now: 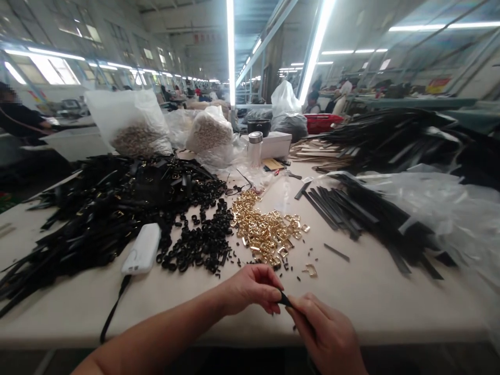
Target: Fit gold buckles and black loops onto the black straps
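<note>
My left hand point(255, 289) pinches one end of a short black strap point(284, 299) between thumb and fingers. Close beside it, my right hand point(326, 328) grips the same strap, whose rest is hidden in the palm. Both hands meet over the table's front edge. Just beyond them lies a heap of gold buckles point(265, 234), with one loose buckle point(311, 270) off to the right. A pile of small black loops point(199, 239) adjoins the buckles on the left. Tiny black bits are scattered around the buckles.
A mound of black straps with buckles point(105, 198) covers the left side, with a white power bank point(142, 249) and its cable in front. Black strips point(351, 208) and plastic sheeting point(449, 213) lie right. Glasses point(239, 188), a lidded bottle point(255, 148) and filled bags point(211, 130) stand behind.
</note>
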Motion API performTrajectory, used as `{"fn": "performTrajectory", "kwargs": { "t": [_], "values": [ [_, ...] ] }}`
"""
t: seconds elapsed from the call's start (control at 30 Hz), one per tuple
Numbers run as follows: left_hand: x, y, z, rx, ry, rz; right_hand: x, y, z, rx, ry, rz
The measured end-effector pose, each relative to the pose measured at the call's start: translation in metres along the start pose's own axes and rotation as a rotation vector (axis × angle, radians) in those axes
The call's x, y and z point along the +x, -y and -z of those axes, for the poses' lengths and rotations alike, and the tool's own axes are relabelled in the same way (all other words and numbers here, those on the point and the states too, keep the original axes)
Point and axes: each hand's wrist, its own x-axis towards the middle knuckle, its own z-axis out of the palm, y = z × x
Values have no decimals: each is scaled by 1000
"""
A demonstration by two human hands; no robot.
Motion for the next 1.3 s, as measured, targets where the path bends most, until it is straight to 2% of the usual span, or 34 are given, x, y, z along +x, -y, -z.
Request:
{"fn": "performTrajectory", "kwargs": {
  "t": [0.33,0.5,0.77,0.9,1.03,1.1,1.17,1.23,1.3],
  "values": [
    [3,4,11,-77,93,112,-2,1,-2,80,36,-2],
    [3,6,12,-124,122,120,0,2,-1,116,35,11],
    [4,5,16,-130,176,207,-8,-7,-5,156,88,32],
    [4,5,12,-101,102,184,-8,-9,-7,126,76,23],
    [4,3,6,-3,49,89,-7,-12,-7,110,86,23],
    [1,-6,11,19,-5,12,-8,-17,-7,85,91,7],
    [-5,-24,24,-1,-112,-111,-11,-24,-6,28,66,-16],
    [-16,-47,46,26,-260,-259,-16,-33,-5,-45,44,-45],
    [-29,-71,71,236,-442,-377,-22,-42,-5,-93,42,-63]
  ]
}}
